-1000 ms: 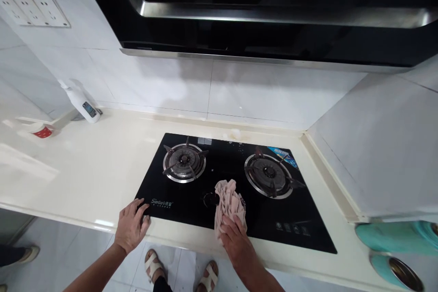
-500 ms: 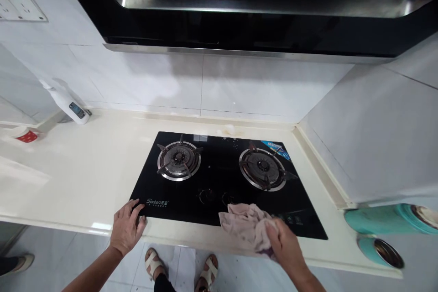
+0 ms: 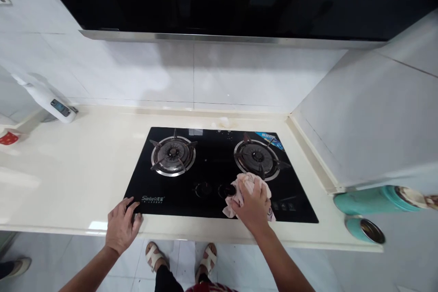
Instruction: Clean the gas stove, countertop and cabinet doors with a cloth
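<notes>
A black glass gas stove is set in the cream counter, with a burner at left and another at right. My right hand is closed on a bunched pale pink cloth, which lies on the stove glass just in front of the right burner, beside the right control knob. The left knob shows uncovered. My left hand rests with fingers apart on the counter's front edge, its fingertips at the stove's front left corner.
A black range hood overhangs the stove. White bottle and red-and-white cup stand at the left. A teal flask and teal cup are by the counter's right end. A wet patch lies behind the stove.
My right hand has carried the cloth from the stove's front edge forward and slightly left onto the glass. My left hand stays at the corner. The view has shifted a little.
</notes>
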A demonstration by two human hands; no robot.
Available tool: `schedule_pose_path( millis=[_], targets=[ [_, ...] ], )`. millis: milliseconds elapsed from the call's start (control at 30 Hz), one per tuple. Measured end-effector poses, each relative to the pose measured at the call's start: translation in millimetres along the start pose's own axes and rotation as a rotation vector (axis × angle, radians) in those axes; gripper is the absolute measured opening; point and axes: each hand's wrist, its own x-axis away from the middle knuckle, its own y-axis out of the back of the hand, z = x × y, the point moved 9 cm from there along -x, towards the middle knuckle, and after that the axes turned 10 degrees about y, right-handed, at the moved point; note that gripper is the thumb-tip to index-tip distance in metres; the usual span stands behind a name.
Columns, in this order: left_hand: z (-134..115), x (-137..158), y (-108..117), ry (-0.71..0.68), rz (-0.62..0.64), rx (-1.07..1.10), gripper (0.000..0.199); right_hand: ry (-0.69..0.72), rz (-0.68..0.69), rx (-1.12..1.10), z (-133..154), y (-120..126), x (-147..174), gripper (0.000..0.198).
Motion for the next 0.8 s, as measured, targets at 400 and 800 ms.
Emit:
schedule_pose_path(
  millis=[400, 800],
  targets=[
    [-4, 1, 1, -0.027, -0.029, -0.007, 0.032, 0.216, 0.027, -0.157, 45, 5, 60, 0.055],
    [-4, 3, -2, -0.040, -0.013, -0.028, 0.031, 0.062, -0.048, -0.628, -27, 64, 41, 0.056]
  ],
)
